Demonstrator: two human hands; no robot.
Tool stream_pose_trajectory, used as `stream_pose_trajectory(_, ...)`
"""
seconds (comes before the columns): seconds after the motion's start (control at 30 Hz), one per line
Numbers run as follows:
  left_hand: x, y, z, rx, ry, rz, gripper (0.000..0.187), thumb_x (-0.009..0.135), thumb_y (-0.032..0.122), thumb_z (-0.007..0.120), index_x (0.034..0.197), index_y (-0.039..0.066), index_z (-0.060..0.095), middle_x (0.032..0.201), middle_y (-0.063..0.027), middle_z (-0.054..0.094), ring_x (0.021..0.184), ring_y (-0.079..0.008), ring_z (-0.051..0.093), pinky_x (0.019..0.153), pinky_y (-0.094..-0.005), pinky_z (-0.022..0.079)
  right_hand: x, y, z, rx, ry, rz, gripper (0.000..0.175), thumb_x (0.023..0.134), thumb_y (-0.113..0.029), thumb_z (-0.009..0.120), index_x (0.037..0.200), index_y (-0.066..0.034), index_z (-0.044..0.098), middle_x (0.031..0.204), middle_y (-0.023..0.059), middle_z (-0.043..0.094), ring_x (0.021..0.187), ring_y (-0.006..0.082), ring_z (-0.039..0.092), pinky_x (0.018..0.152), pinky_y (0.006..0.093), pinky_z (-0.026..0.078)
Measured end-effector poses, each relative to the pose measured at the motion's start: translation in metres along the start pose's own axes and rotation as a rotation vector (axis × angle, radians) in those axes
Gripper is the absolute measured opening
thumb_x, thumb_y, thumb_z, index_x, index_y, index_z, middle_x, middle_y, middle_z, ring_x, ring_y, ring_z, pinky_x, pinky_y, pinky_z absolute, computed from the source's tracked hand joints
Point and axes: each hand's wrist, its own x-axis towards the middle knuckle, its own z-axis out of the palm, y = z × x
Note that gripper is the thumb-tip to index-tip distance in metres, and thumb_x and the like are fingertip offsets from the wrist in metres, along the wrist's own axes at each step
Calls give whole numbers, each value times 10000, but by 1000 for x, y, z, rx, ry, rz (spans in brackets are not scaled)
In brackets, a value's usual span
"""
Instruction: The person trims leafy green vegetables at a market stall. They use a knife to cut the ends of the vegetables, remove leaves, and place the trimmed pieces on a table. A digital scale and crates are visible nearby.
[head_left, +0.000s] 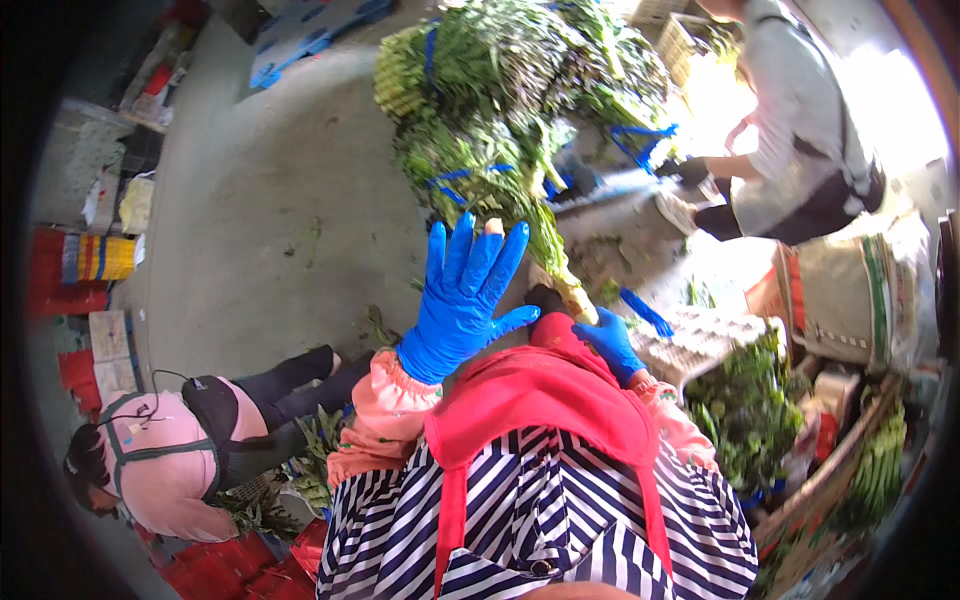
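My left hand (466, 300), in a blue glove, is held up over the floor with its fingers spread and nothing in it. One fingertip pokes bare through the torn glove. Also blue-gloved, my right hand (616, 346) grips the pale butt of a leafy stalk vegetable (555, 251), which looks like celtuce. Its leaves point away from me toward a large heap of leafy vegetables (517, 82). Blue straps (472, 174) bind parts of that heap. Below both hands lies my red apron (540, 390).
At right, a co-worker (787, 127) crouches beside the heap; another person (161, 469) bends over at lower left. Near my right hand stand a pale plastic crate (690, 341) and leafy greens (750, 412). A blue strap (646, 311) and leaf scraps lie on the concrete floor (247, 225).
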Motion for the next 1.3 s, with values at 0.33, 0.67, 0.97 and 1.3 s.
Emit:
stream_pose_trajectory(0.33,93,-94,35,87,-47,-165,920,724,429,719,1441,85,256,1504,-152,154,1365,-400,173,1089,-556,142,159,-104,-20,261,-203,81,341,741,-206,729,971,18,615,717,55,626,609,115,576,572,263,468)
stream_pose_trajectory(0.67,145,-177,63,-409,23,-224,635,795,113,638,1380,91,393,1152,-159,522,1002,-300,527,863,-431,396,210,-140,0,-17,112,-71,331,736,-276,744,918,-15,651,693,73,653,612,157,611,593,312,493)
stream_pose_trajectory(0.97,134,-220,121,-626,-54,-442,541,719,-131,469,1201,81,594,1015,-138,637,881,-277,617,767,-330,474,212,-166,15,145,-174,235,363,757,-287,739,970,-25,607,701,20,615,622,95,579,586,250,474)
stream_pose_trajectory(1.3,104,-202,162,-735,-68,-917,358,778,-89,538,1129,-25,573,1154,-130,591,1024,-232,588,873,-309,460,405,-240,-64,849,26,-132,290,838,-336,640,854,-48,667,688,31,613,562,117,560,491,257,425)
